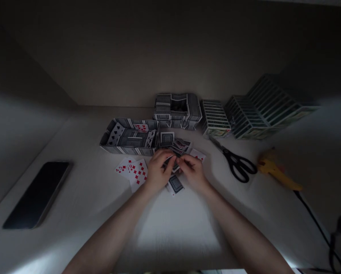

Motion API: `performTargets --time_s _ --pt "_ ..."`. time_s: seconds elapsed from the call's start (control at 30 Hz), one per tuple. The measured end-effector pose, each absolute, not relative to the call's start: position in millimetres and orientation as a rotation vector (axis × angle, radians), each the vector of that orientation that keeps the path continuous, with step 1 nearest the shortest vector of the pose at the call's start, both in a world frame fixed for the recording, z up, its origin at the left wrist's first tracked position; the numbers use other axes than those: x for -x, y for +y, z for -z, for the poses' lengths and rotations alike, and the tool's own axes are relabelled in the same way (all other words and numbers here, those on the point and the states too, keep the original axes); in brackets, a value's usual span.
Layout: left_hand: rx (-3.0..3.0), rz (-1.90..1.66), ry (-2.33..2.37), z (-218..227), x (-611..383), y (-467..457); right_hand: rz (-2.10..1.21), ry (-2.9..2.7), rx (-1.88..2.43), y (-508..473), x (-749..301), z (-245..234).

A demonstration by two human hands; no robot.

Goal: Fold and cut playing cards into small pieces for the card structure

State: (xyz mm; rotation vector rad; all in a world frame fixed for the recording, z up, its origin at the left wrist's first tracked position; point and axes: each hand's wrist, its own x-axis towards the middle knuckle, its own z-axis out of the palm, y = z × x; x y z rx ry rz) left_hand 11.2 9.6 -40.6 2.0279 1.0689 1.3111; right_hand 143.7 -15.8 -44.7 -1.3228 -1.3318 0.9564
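Pale tabletop (170, 232) — both hands (158, 173) (close together) hold a card (175, 166).

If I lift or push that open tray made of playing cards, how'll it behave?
The card tray is probably light, since its walls look like playing cards. Its long sides may flex if squeezed, having an open top. Being low and wide, it likely won't tip.

Looks to me like a little craft nook: a pale tabletop (173, 232) against a plain wall (116, 68), with scissors (230, 156), a corded yellow glue gun (281, 176), loose playing cards (138, 173) and an open box (129, 149) built from such cards; whether it's somebody's home, I can't tell
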Motion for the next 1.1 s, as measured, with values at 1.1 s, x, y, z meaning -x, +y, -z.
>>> performTargets --time_s 1.1 --pt "-2.13 -1.271 1.127 42.0 -11.2 8.1 -1.07 -1.121 1.294 -13.1 -142.5 36.3"
